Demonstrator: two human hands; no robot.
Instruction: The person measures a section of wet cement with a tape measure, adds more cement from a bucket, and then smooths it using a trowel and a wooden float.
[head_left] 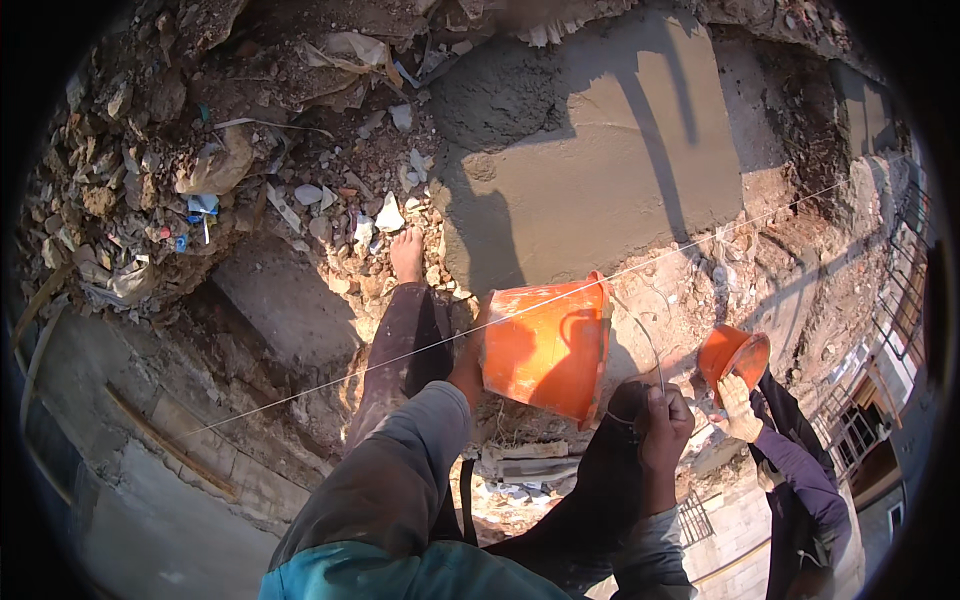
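Note:
An orange bucket is held on its side in front of me, its mouth facing right and its inside hidden. My left hand is against the bucket's base, fingers mostly hidden. In a closed fist, my right hand grips the bucket's thin wire handle. Just beyond the bucket lies a slab of wet grey concrete, smooth over most of its surface and rough at its upper left.
A taut white string crosses the view diagonally. At right, a co-worker's gloved hand touches a smaller orange bucket. Rubble is heaped at left. My bare foot stands on stones beside the concrete.

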